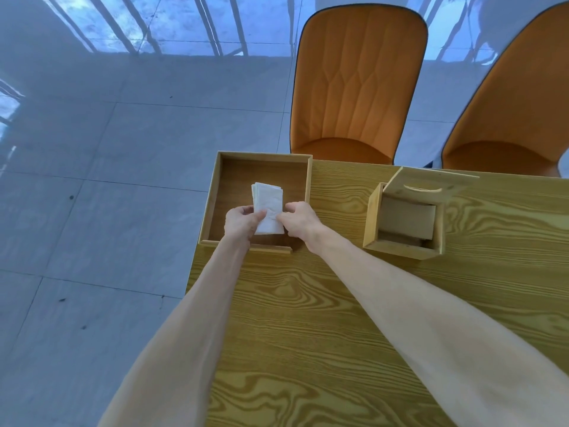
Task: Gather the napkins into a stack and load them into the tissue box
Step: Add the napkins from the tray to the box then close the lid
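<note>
A stack of white napkins sits over the middle of a shallow wooden tray at the table's far left corner. My left hand grips the stack's near left edge and my right hand pinches its near right edge. To the right stands the wooden tissue box with its slotted lid tipped up at the back. Inside the box lies a brownish cardboard-like plate.
The wood-grain table ends on the left just past the tray, with grey tiled floor beyond. Two orange chairs stand behind the far edge. A thin wooden strip lies at the tray's near side.
</note>
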`<state>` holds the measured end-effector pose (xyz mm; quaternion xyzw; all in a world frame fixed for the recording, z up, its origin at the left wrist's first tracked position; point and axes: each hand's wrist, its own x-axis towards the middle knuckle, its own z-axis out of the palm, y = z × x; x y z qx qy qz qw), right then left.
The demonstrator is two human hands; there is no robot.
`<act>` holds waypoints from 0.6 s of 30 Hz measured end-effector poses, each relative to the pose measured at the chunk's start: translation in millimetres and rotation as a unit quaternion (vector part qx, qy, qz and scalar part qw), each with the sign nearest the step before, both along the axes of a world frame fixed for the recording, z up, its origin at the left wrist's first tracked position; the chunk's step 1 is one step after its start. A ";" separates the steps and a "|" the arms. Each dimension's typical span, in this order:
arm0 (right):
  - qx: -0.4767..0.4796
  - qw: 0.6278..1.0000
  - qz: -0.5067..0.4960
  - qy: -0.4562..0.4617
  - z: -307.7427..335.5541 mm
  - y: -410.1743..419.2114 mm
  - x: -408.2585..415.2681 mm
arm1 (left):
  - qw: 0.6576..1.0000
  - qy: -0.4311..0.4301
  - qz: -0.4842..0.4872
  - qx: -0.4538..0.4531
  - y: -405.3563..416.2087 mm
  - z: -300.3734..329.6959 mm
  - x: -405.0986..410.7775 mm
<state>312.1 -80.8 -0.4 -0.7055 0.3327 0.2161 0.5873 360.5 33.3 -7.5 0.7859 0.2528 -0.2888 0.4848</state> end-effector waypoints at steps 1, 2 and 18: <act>0.011 1.000 -0.004 -0.006 0.1 -1.0 -1.8 | 1.000 -0.002 -0.002 -0.008 0.9 1.0 -0.9; 0.019 1.000 -0.008 -0.010 -0.7 -1.9 -3.7 | 1.000 -0.002 -0.005 -0.016 2.1 1.2 -1.6; 0.220 0.949 -0.195 -0.115 37.9 -24.4 -57.0 | 0.936 -0.004 0.140 -0.324 -20.7 53.3 -61.4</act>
